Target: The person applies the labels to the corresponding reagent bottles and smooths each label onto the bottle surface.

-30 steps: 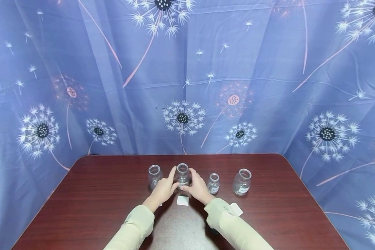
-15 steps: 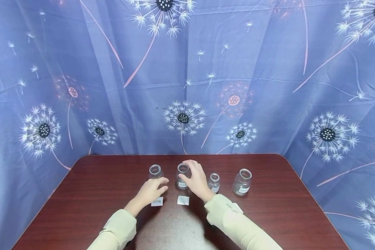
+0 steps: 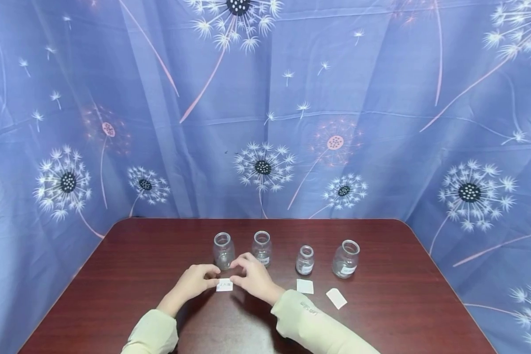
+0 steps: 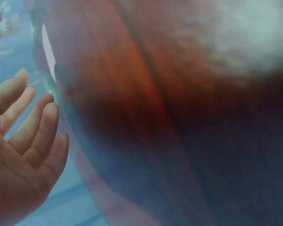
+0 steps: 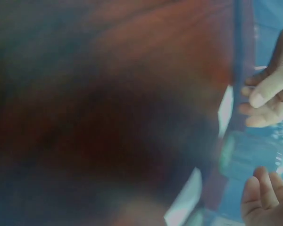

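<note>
A small white label [image 3: 224,285] with dark printed characters lies on the table in front of the leftmost glass jar [image 3: 223,251]. At its left edge is the thumb tip of my left hand [image 3: 192,282], whose fingers are loosely bent and hold nothing. My right hand [image 3: 255,279] reaches in from the other side, thumb and fingers apart, its fingertips close to the label's right edge and the jar's base. Behind the right hand stands a second glass jar [image 3: 262,242], a label low on its front. In the left wrist view the left palm [image 4: 23,169] shows bare.
To the right stand a smaller labelled jar [image 3: 305,259] and a larger labelled jar [image 3: 347,258]. White paper pieces, one squarish [image 3: 305,286] and one tilted [image 3: 336,298], lie before them. The dark red table [image 3: 115,275] ends at a blue patterned curtain [image 3: 194,162].
Both hands have left the second jar, which now shows a label low on its front. The left hand moved left first; the right hand followed, toward the leftmost jar and its label.
</note>
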Tool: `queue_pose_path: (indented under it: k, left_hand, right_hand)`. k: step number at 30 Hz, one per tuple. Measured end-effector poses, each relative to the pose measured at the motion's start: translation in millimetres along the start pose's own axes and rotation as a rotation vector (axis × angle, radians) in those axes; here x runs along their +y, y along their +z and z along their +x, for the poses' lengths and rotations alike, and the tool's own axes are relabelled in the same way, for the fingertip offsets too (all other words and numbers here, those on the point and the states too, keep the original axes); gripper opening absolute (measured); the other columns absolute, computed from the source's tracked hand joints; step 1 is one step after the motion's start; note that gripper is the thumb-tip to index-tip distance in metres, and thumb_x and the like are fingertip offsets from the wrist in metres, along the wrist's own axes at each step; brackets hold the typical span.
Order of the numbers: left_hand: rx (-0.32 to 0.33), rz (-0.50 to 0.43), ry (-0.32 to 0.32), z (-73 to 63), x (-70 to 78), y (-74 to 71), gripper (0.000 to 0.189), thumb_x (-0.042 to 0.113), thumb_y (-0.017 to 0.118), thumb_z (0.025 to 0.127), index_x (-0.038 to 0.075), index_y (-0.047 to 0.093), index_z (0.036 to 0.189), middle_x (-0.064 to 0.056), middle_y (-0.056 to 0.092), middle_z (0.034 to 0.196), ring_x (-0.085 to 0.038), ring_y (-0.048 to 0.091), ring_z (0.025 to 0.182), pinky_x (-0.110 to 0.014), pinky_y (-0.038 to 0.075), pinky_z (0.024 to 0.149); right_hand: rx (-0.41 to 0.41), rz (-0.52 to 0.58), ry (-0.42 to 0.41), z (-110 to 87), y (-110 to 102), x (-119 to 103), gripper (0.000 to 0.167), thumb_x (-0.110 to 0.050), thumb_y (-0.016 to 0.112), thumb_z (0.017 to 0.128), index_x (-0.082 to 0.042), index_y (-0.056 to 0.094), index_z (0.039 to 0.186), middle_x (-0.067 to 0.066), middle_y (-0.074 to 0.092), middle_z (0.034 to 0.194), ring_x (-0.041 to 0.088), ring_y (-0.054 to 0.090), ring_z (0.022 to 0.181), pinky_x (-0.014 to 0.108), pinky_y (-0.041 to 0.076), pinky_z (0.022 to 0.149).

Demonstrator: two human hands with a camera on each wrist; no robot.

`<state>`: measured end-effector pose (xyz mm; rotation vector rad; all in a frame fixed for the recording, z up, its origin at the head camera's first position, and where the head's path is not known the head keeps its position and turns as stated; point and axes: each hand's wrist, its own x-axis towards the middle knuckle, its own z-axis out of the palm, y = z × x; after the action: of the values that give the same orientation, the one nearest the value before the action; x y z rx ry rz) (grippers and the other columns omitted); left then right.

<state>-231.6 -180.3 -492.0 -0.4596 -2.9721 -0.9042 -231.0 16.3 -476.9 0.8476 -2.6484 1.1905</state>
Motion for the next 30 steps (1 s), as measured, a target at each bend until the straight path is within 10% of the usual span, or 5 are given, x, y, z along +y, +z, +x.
queue_pose_path:
  k: [30]
  left_hand:
    - [-0.006, 0.154, -0.081, -2.2, 2.6, 16.5, 0.026, 0.02, 0.075, 0.062, 0.02, 0.053, 0.077, 0.002, 0.049, 0.076, -0.012, 0.048, 0.068, -0.033, 0.038, 0.059]
  right_hand:
    - [-0.11, -0.398, 0.158, 5.5, 40, 8, 0.029, -0.034, 0.073, 0.063, -0.023, 0.065, 0.089, -0.001, 0.048, 0.08, 0.012, 0.049, 0.061, 0.023, 0.035, 0.048]
